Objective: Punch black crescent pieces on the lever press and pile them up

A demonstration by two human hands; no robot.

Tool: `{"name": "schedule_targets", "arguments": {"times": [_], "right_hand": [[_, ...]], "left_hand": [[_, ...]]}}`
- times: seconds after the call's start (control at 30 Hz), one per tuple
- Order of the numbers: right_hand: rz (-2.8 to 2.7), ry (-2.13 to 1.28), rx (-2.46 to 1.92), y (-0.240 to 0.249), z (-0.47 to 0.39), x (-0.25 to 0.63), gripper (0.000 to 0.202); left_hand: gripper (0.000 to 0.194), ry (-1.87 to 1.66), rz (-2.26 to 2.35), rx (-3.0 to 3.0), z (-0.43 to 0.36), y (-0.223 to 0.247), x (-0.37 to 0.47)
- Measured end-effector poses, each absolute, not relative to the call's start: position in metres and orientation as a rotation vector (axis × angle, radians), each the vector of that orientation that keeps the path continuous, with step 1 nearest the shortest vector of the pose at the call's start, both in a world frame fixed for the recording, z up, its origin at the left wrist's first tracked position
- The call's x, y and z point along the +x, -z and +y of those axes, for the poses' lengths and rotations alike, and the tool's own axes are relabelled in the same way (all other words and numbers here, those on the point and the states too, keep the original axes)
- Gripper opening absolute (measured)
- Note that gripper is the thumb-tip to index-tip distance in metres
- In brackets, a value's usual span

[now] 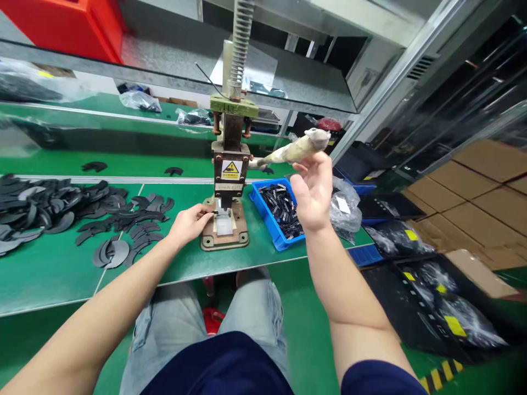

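A hand press (231, 164) with a spring on top and a yellow warning label stands on the green table. My left hand (191, 223) reaches to its base (225, 240), fingertips pinched at a small dark part (214, 213) beneath the press head. Raised on the right, my right hand (313, 189) has its fingers curled against the underside of the wrapped lever (294, 150), thumb apart from it. A blue tray (280, 240) of small black parts stands right of the press. Curved black pieces (144, 233) lie in a loose group left of the base.
A large heap of curved black pieces (61, 208) covers the left of the table. Above the table runs a grey shelf (164, 66) with a red bin (74, 27). Plastic bags (343, 206) lie beyond the tray, and cardboard boxes (473, 192) are stacked at the right.
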State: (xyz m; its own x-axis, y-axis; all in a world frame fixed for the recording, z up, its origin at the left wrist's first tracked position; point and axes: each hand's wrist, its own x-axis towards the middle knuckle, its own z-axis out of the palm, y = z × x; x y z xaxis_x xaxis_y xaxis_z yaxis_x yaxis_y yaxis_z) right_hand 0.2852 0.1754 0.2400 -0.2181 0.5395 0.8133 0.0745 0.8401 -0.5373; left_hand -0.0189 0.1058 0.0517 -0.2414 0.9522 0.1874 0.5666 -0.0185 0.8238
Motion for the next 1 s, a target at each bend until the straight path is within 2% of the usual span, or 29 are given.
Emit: {"name": "schedule_targets", "arguments": {"times": [0.1,0.27,0.43,0.73,0.9,1.0], "right_hand": [[-1.814,-0.491,-0.272,-0.271,0.187,0.264,0.057],[-1.712,-0.526,-0.276,-0.275,0.177,0.238,0.026],[-1.664,-0.475,-0.328,-0.246,0.147,0.247,0.023],[-1.645,-0.229,-0.37,-0.151,0.125,0.258,0.019],[-1.621,-0.209,-0.365,-0.145,0.132,0.255,0.021],[-1.642,-0.177,-0.384,-0.148,0.134,0.256,0.021]], "left_hand": [[0.024,-1.009,1.844,1.877,0.122,-0.051,-0.017],[0.023,-0.942,1.721,2.174,0.134,-0.054,-0.011],[0.022,-0.965,1.693,2.119,0.137,-0.055,-0.015],[0.017,-1.008,1.746,1.996,0.125,-0.053,-0.008],[0.023,-1.079,1.871,2.071,0.068,-0.053,-0.037],[0.026,-0.981,2.238,1.981,0.017,-0.052,-0.081]]}}
